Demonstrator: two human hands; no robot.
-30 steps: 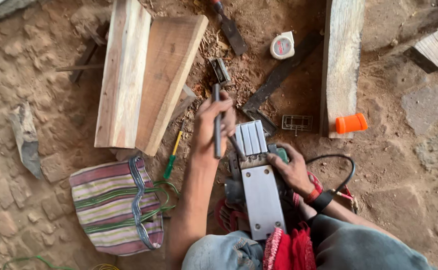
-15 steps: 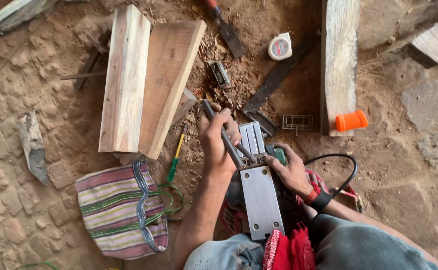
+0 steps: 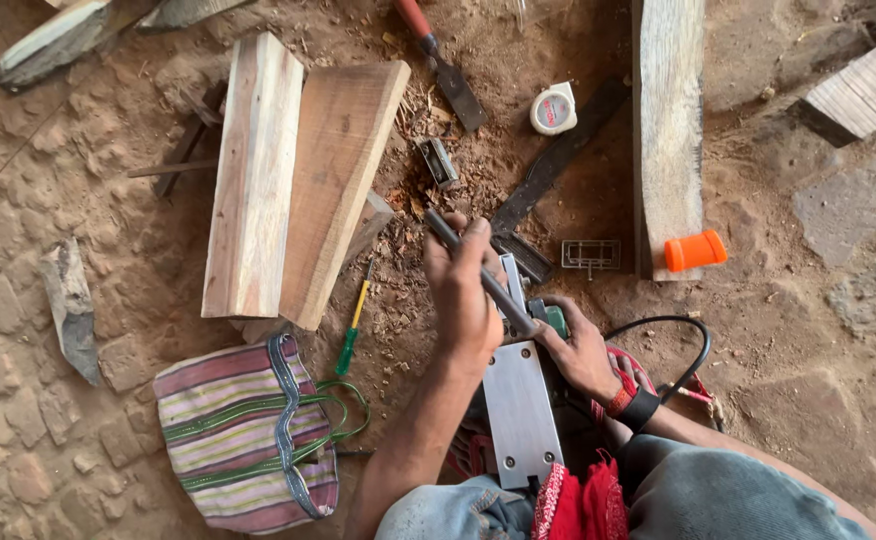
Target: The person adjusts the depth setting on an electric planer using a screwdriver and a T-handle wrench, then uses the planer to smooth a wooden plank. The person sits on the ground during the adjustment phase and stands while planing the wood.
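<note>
Electric planer [image 3: 523,415] lies upside down on person's lap, metal sole up, over dirt & stone-paved ground [image 3: 48,440] w/ sawdust. Planks [image 3: 298,185] lie ahead, striped bag [image 3: 243,430] at left. Left hand [image 3: 463,290] clenched round metal rod [image 3: 478,272]; right hand [image 3: 578,350] grips planer's front

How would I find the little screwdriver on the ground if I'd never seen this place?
Find the two big wooden planks lying side by side on the dirt, and the striped bag below them. The screwdriver lies between the two, just left of the person's left hand. It is the only thin tool with a yellow shaft and green handle.
</note>
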